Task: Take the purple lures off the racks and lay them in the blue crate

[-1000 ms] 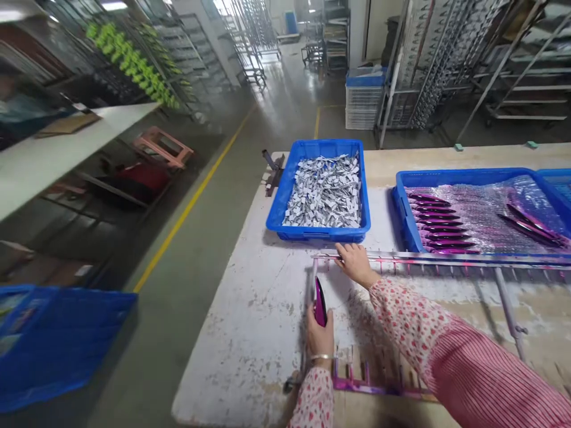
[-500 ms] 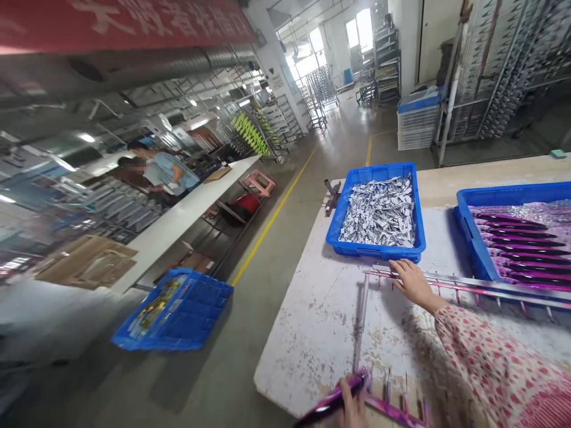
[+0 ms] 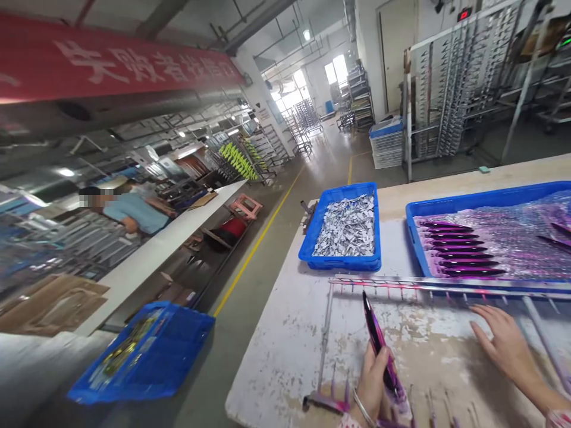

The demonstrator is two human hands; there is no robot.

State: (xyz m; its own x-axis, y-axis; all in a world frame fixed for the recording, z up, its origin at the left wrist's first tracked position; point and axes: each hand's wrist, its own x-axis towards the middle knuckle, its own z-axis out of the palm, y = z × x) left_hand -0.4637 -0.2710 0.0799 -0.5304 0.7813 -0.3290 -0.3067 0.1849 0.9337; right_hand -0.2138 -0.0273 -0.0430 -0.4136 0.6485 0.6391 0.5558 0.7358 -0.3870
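Blue floor crate [image 3: 147, 356], red banner [image 3: 111, 62]

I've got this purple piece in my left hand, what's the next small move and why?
Probably carry the purple piece across to the blue tray and lay it beside the row there: your left hand holds it free of the pegged rack, and matching pieces lie side by side in that tray.

Glossy purple-and-black curved piece [image 3: 379, 345], slim and pointed, tilted upward, over the pronged metal rack [image 3: 446, 286]
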